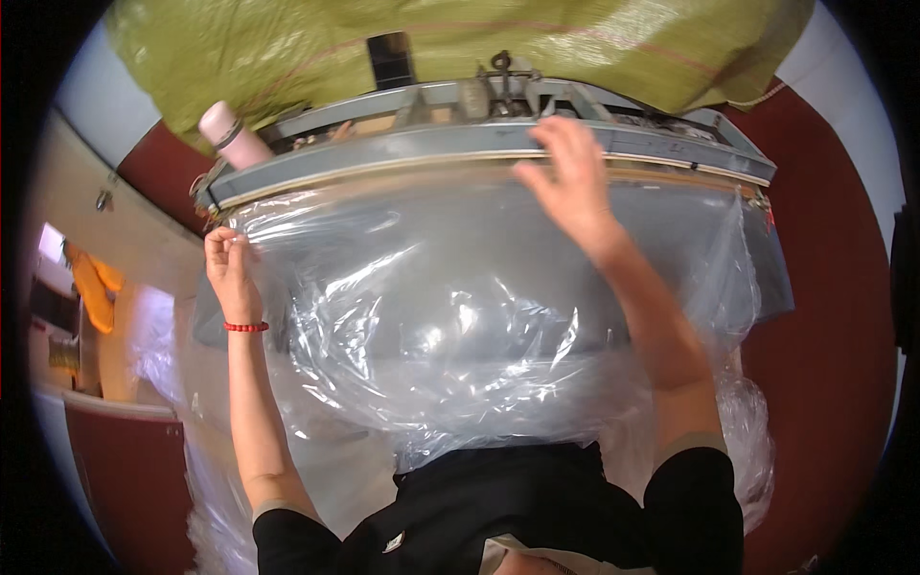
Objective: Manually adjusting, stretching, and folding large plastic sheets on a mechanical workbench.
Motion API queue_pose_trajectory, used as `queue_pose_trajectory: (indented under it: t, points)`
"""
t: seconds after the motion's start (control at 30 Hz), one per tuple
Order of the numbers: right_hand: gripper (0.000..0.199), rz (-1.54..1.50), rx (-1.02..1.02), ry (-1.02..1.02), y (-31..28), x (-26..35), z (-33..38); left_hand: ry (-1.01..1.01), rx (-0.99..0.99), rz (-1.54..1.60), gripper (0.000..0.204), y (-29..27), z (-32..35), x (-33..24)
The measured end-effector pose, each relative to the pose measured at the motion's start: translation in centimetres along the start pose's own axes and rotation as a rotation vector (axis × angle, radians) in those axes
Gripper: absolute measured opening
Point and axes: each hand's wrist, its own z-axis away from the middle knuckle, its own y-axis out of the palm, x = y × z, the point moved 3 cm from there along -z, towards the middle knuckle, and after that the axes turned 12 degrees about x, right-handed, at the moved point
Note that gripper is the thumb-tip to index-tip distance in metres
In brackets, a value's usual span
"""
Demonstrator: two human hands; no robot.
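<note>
A large clear plastic bag [450,316] lies spread over a grey metal machine [460,144] in front of me. My left hand [230,264], with a red band at the wrist, pinches the bag's top left corner below the machine's long bar. My right hand [570,177] is raised with fingers spread, resting against the bar near its middle, over the bag's upper edge. The bag billows and wrinkles between my forearms and hangs down toward my black shirt.
A green woven sack [450,43] covers the space behind the machine. A pink cylinder [232,136] stands at the machine's left end. More clear plastic [206,479] hangs at the lower left. An orange object [94,287] lies far left. The floor is dark red.
</note>
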Motion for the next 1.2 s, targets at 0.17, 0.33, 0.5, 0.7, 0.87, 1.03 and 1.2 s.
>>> queue_pose_trajectory:
  t: [0.17, 0.33, 0.5, 0.7, 0.87, 1.03, 1.2]
  points:
    - [0.013, -0.682, 0.458, 0.274, 4.9, 1.2, 4.4, -0.013, -0.036, -0.178, 0.024, -5.8, 1.5, 1.0]
    - [0.02, -0.517, 0.3, 0.707, -1.9, -7.3, 11.5, -0.433, 0.228, -1.08, 0.039, -15.0, 7.6, 6.9]
    - [0.02, -0.105, 0.293, 0.751, -14.1, -18.1, 21.1, -0.02, 0.513, -1.016, 0.035, -5.1, 13.9, 2.4]
    - [0.023, 0.094, 0.229, 0.832, -18.9, -23.3, 26.4, -0.296, 0.533, -0.374, 0.04, -2.4, 14.8, -1.6]
    - [0.025, 0.113, 0.228, 0.816, -18.9, -23.3, 26.6, 0.035, 0.861, -0.494, 0.037, 3.4, 12.2, -4.4]
    - [0.026, 0.142, 0.235, 0.817, -18.9, -23.1, 26.3, -0.029, 0.928, -0.465, 0.039, 8.9, 7.2, -0.3]
    - [0.025, 0.161, 0.267, 0.813, -19.2, -23.5, 26.8, -0.204, 0.806, -1.188, 0.047, 8.5, 3.1, 4.2]
